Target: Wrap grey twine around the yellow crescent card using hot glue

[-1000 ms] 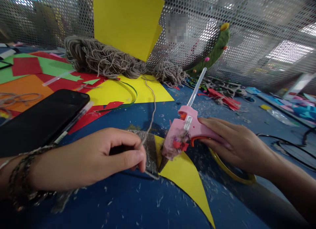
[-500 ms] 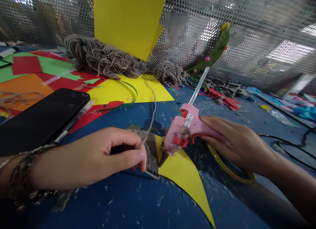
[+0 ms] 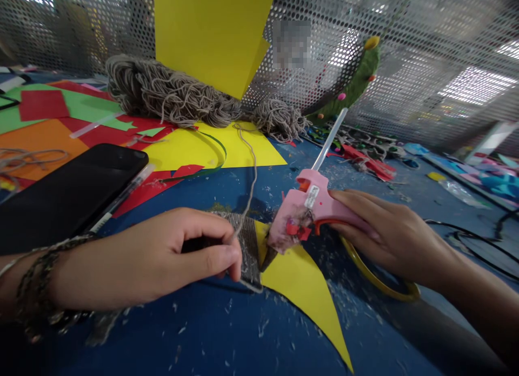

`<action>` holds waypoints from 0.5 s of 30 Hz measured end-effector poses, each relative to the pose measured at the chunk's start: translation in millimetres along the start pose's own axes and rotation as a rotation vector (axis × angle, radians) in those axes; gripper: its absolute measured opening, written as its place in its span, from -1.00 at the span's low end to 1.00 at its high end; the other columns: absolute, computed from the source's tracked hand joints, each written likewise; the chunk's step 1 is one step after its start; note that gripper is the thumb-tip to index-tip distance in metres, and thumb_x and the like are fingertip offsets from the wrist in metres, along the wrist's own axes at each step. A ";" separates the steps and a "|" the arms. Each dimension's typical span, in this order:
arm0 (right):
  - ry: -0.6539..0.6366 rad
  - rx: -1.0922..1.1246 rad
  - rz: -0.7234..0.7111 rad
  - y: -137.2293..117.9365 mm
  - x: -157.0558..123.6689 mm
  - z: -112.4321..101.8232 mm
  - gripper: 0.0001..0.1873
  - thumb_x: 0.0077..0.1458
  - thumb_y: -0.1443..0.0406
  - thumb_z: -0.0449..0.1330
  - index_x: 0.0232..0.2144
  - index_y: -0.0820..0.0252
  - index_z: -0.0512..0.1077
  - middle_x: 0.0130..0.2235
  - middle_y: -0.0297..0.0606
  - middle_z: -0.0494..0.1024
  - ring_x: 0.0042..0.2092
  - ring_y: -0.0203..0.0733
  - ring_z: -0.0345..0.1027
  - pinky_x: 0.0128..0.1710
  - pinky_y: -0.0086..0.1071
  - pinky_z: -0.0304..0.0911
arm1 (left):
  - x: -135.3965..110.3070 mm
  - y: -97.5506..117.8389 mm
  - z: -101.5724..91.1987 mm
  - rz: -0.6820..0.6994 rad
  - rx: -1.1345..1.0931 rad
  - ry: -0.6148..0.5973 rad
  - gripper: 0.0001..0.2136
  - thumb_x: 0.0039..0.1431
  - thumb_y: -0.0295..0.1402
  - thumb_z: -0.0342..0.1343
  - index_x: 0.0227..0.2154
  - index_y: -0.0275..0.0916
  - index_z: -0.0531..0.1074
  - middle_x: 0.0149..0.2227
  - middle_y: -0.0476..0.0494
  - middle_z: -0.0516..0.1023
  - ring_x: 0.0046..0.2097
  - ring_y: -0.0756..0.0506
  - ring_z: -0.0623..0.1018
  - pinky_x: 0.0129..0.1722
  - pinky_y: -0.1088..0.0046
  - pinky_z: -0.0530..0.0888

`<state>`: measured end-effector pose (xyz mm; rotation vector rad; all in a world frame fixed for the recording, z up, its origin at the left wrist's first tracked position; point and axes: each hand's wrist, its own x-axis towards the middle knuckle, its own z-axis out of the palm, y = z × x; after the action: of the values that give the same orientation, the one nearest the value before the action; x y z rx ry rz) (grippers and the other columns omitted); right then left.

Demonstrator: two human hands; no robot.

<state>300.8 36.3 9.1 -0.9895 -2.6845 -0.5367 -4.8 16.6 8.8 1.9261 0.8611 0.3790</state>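
Note:
My left hand (image 3: 162, 260) pinches a strand of grey yarn (image 3: 250, 173) against a strip wound with grey yarn (image 3: 248, 249), which lies on a pointed yellow paper piece (image 3: 302, 287). My right hand (image 3: 389, 235) grips a pink glue gun (image 3: 310, 208). Its nozzle touches the right edge of the wound strip, and a clear glue stick (image 3: 329, 139) juts out of its back. The yarn strand runs back to a grey yarn skein (image 3: 170, 98).
A black phone (image 3: 68, 195) and a pen (image 3: 121, 196) lie at the left on coloured paper sheets (image 3: 60, 125). A yellow sheet (image 3: 211, 33) leans on the perforated metal screen (image 3: 405, 57). A yellow ring (image 3: 379, 281) and black cable (image 3: 482, 246) lie at the right.
The glue gun has tilted slightly, its back end and glue stick shifting a little to the right. My left hand has stayed in place.

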 end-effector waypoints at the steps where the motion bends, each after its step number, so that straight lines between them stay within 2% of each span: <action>1: 0.006 -0.011 -0.004 -0.6 0.5 -0.7 -0.66 0.18 0.22 -0.03 -0.03 0.25 0.24 -0.16 -0.07 0.52 -0.28 -0.09 0.48 -0.44 -0.33 0.37 | -0.3 0.2 -0.5 0.008 0.005 -0.003 -0.78 0.21 -0.33 -0.07 -0.49 -0.17 0.41 -0.47 0.14 0.40 -0.43 0.10 0.38 -0.40 0.70 0.30; 6: 0.001 -0.043 -0.010 -2.2 1.5 -4.0 -0.57 0.13 0.12 0.01 -0.04 0.28 0.22 -0.18 -0.04 0.51 -0.28 -0.10 0.46 -0.43 -0.35 0.35 | 0.5 0.5 -2.5 0.022 0.013 -0.009 -0.80 0.23 -0.34 -0.06 -0.47 -0.15 0.41 -0.45 0.16 0.40 -0.40 0.11 0.39 -0.38 0.73 0.29; 11: -0.036 -0.051 -0.008 -0.9 0.1 -5.2 -0.63 0.14 0.20 -0.02 -0.03 0.27 0.18 -0.21 -0.05 0.51 -0.36 -0.14 0.46 -0.51 -0.37 0.31 | 3.0 -0.4 -1.5 0.024 -0.007 -0.010 -0.80 0.23 -0.34 -0.06 -0.47 -0.14 0.41 -0.46 0.18 0.39 -0.41 0.12 0.38 -0.37 0.74 0.29; 15: -0.034 -0.055 -0.007 -0.7 0.3 -4.7 -0.65 0.14 0.28 -0.03 -0.02 0.26 0.18 -0.14 -0.02 0.50 -0.28 -0.12 0.46 -0.43 -0.36 0.34 | 2.0 0.2 -1.0 0.021 -0.004 -0.008 -0.79 0.23 -0.33 -0.06 -0.48 -0.15 0.41 -0.47 0.16 0.40 -0.42 0.11 0.38 -0.39 0.72 0.30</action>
<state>300.5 34.1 13.3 -1.0123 -2.7180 -0.6037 -3.9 18.6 9.2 1.9334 0.8349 0.3856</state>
